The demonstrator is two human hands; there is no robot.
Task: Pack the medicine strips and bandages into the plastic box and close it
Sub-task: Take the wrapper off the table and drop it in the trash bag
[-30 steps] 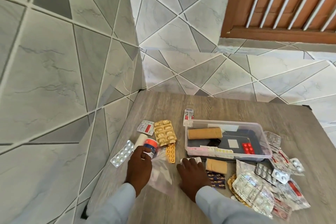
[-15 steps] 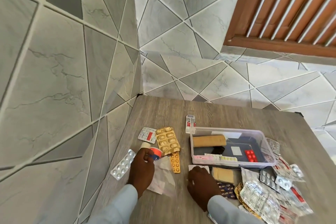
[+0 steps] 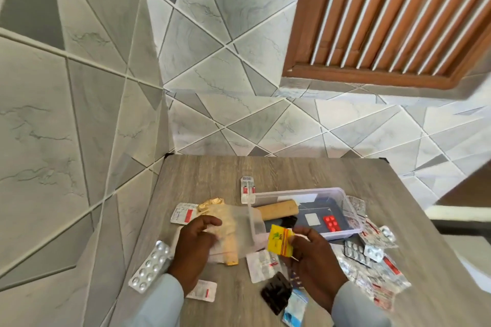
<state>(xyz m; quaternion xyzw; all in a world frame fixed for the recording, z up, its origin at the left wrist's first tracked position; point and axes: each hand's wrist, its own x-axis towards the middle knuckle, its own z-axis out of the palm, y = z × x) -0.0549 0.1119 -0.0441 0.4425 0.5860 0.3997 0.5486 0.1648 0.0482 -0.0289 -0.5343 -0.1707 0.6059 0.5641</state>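
Here the right hand [image 3: 314,257] pinches a small yellow packet [image 3: 280,241] between thumb and fingertips, just short of the plastic box [image 3: 345,210], which stands open beyond those fingers. The left hand [image 3: 194,244] curls its fingers round a clear plastic bag [image 3: 239,228] (blurred). Medicine strips [image 3: 372,257] lie scattered right of the right fingers; a bandage roll [image 3: 279,208] sits inside the box.
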